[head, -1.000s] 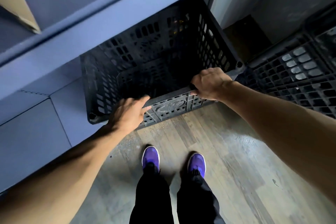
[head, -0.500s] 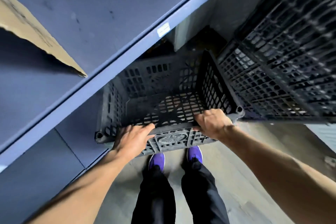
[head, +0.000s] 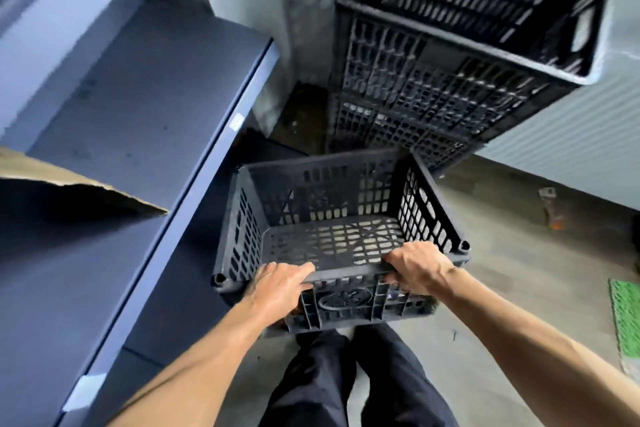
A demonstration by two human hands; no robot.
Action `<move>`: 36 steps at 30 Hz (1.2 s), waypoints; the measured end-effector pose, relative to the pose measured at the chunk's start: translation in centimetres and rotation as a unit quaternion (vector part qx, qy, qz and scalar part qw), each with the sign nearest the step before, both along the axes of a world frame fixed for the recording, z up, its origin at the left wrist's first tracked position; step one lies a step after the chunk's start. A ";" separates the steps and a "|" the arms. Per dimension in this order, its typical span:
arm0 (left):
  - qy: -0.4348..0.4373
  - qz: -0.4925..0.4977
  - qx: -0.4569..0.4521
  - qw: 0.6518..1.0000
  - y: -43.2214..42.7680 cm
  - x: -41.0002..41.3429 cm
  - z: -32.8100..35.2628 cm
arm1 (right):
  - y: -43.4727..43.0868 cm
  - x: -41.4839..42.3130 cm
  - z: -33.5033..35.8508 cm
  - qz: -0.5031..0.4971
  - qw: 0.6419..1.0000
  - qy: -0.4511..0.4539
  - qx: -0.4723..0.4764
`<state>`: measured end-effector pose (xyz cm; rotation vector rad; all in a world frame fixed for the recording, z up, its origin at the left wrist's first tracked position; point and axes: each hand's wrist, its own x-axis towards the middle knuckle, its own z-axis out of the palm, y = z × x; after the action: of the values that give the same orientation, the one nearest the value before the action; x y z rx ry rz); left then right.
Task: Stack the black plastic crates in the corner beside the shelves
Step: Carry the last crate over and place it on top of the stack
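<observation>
Grip: left hand (head: 277, 288) and right hand (head: 420, 267) fingers curl over crate (head: 329, 239) near rim.
Risk: far side may dip, clipping stack (head: 433, 87) beyond the fingers.

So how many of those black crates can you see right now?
3. The held crate is gripped by the left hand and right hand; the top crate crowns the corner stack; the lower crate sits beneath it. More may be hidden lower down.

Stacked crates (head: 433, 73) blurred, top cut off; cardboard (head: 52, 177) cut by left edge
</observation>
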<state>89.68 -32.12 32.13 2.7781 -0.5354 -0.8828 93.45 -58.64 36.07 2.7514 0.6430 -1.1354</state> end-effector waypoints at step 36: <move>-0.297 -0.226 -0.062 0.926 -15.1 -2.5 27.6 | -16.2 -15.9 25.4 -0.119 0.933 -0.336 0.046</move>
<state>87.18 -47.26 59.72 2.8116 -1.3105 -0.0197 77.59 -74.84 61.50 3.0666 0.2777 -0.1254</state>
